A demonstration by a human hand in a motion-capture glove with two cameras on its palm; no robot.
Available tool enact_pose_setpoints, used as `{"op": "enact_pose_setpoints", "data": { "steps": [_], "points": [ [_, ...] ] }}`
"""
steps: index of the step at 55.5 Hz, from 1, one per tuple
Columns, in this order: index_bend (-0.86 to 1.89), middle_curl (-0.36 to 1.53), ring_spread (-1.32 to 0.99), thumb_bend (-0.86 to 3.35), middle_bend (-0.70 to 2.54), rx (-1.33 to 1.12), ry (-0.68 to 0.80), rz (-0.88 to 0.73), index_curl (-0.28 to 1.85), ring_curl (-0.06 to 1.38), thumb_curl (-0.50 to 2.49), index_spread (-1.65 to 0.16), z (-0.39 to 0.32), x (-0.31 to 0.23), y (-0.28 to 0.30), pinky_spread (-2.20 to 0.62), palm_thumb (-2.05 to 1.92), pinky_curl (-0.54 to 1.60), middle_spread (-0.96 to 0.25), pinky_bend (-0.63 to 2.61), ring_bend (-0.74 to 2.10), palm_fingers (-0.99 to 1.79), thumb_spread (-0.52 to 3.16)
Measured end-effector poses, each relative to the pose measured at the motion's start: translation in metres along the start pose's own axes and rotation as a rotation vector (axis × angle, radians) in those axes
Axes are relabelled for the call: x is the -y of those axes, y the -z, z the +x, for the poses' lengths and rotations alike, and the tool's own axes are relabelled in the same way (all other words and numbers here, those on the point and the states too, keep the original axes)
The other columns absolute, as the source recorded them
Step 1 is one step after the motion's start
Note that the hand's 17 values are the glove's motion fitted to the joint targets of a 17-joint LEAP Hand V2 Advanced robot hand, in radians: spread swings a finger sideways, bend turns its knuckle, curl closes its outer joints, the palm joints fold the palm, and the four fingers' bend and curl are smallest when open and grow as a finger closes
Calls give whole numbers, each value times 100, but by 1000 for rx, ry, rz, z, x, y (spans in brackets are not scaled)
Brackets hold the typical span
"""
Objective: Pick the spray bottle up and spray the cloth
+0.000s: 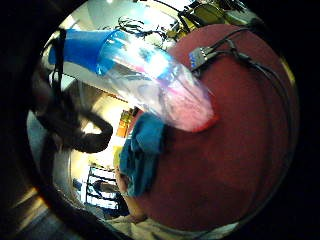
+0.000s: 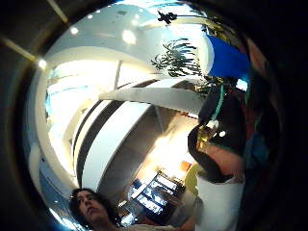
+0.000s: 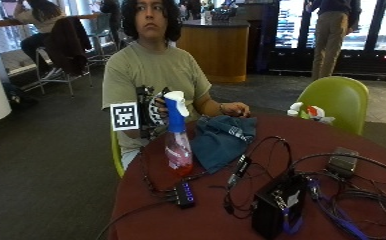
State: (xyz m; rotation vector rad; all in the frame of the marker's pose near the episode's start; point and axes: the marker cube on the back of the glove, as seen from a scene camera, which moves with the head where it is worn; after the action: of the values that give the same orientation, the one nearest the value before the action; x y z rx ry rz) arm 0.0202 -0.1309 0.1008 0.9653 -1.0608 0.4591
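We find the spray bottle (image 3: 178, 140) upright at the near edge of the round dark red table (image 3: 353, 145), its base seemingly on the tabletop, though we cannot be sure it is not just lifted; it has a blue and white spray head and a clear body with pinkish red liquid low down. The gloved right hand (image 3: 154, 112) is at the bottle's neck, fingers curled round it just below the spray head, gripping it; in the little finger side palm view the bottle (image 1: 150, 80) fills much of the picture, lying close across the palm, with the red table (image 1: 240, 150) beyond it.

Just beside the bottle, on the side towards the person's bare hand, lies the blue cloth (image 3: 221, 140), crumpled in a heap on the table; we see it again under the bottle's base end in the palm view (image 1: 142, 152). The bare left hand (image 3: 236, 110) rests at the cloth's far edge, touching it.

Further out on the table we note a black box (image 3: 276, 205) amid tangled cables (image 3: 326, 185), a small hub (image 3: 184, 192) near the bottle's base, and a green chair (image 3: 336, 100) behind the table.
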Motion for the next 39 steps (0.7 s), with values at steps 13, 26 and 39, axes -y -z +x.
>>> {"op": "enact_pose_setpoints", "data": {
  "steps": [13,26,39],
  "points": [
    [52,57,-18,11,64,29,3,-33,41,54,52,-26,12,11,-3,-17,93,55,-15,85,87,140,141],
    [59,67,-19,13,76,-193,-9,-223,53,62,56,-24,-1,-8,4,-18,89,64,-18,97,98,121,155],
    [32,61,-13,4,60,-481,227,-524,50,54,57,-21,-22,-54,35,-22,78,54,-11,73,77,106,144]
  ]
}}
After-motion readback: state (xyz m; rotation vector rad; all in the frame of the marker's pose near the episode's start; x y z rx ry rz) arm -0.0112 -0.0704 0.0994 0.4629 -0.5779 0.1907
